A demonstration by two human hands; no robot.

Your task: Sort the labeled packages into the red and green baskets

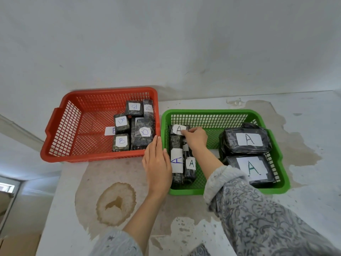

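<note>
The red basket (60,126) on the left holds several black wrapped packages with white B labels (122,140). Beside it on the right, the green basket (276,154) holds several black packages labeled A, two large ones (248,140) at its right side. My right hand (195,138) reaches into the green basket's left end, its fingers closed on a small A package (178,129) at the far left corner. My left hand (157,163) lies flat and open against the green basket's left wall, between the two baskets.
Both baskets stand on a white, stained surface (118,204) against a white wall. A brown ring-shaped stain marks the surface in front of the red basket. The surface's left edge drops off toward a floor and a cardboard box (18,244).
</note>
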